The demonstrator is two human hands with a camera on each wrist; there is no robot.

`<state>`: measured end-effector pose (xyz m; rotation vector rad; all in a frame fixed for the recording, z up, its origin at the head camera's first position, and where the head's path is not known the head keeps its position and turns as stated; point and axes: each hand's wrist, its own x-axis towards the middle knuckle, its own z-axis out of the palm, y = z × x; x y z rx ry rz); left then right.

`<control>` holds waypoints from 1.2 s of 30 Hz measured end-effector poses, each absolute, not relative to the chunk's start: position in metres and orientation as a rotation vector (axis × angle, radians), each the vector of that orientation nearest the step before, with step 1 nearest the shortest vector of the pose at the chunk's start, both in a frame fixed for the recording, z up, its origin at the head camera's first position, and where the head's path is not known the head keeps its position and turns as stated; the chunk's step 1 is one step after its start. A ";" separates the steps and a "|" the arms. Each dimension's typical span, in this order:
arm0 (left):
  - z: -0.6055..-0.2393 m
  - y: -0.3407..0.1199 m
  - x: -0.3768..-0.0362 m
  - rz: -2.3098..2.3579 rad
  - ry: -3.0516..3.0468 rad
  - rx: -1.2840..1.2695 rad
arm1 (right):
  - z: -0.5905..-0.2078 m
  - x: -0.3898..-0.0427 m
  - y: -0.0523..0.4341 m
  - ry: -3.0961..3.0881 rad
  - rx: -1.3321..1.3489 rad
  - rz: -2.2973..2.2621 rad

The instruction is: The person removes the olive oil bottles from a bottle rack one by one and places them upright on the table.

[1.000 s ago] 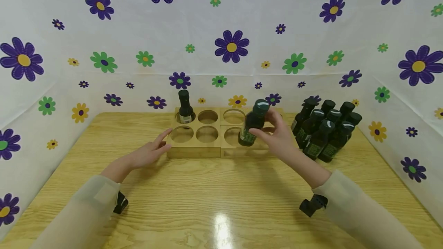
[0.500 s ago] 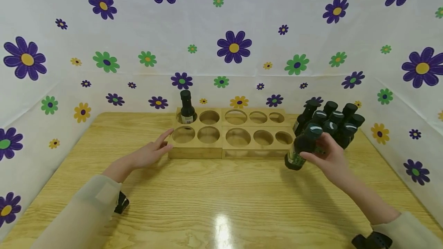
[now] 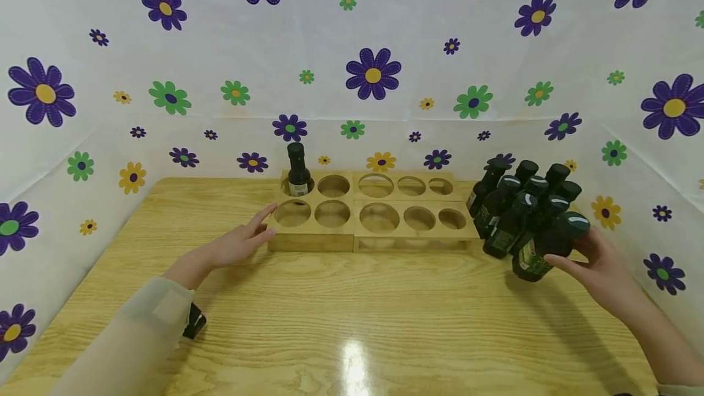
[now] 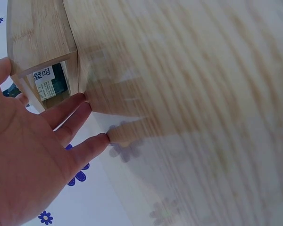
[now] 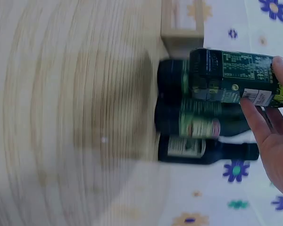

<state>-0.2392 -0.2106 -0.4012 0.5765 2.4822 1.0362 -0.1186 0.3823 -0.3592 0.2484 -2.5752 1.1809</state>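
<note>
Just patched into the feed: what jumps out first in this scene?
The cluster of dark bottles at the table's right, with the right hand gripping one tilted bottle at its near edge. Mid-table sits a wooden rack of round holes, a single bottle in its far-left hole; the left hand rests, fingers straight, against its left end.

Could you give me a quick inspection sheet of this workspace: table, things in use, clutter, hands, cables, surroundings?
Surface: wooden table, glossy, with a light glare.
Job's things: wooden rack with round holes, one bottle upright in its far-left hole; bottle cluster to the rack's right; held bottle, tilted, at the cluster's near edge.
Clutter: nothing seen.
Hands: left hand, fingers straight, touches the rack's left end; right hand grips the held bottle.
Cables: nothing seen.
Surroundings: white flowered sheet behind and at both sides.
</note>
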 end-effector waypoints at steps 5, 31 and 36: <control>-0.399 -0.210 -0.240 1.033 2.473 0.581 | -0.361 -0.120 0.405 -2.691 0.090 1.000; -0.409 -0.213 -0.245 1.050 2.462 0.566 | -0.369 -0.150 0.436 -2.853 -0.132 0.979; -0.403 -0.210 -0.241 1.053 2.466 0.579 | -0.369 -0.153 0.434 -2.876 -0.193 1.002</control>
